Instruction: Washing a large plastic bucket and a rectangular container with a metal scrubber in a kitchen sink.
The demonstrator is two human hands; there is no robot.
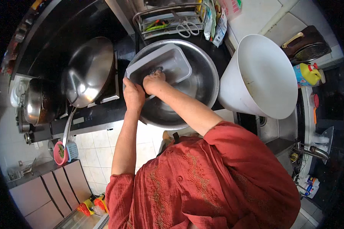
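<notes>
A grey rectangular plastic tub (176, 57) is tilted inside a wide stainless steel basin (202, 94). My left hand (133, 93) grips the tub's near left end, with the thumb over its rim. Inside the tub, my right hand (154, 81) is closed on a dark wiry pad (157, 69), which looks like a steel wool scourer; the fingers partly cover it. The pad is against the tub's inner wall or floor; I cannot tell which.
Left of the basin, a steel wok (90, 68) sits on the hob, its handle reaching over the counter edge. A large white bucket (266, 77) stands tilted at right by the sink (269, 128). Behind are a metal rack (169, 20) and white-handled scissors (186, 29).
</notes>
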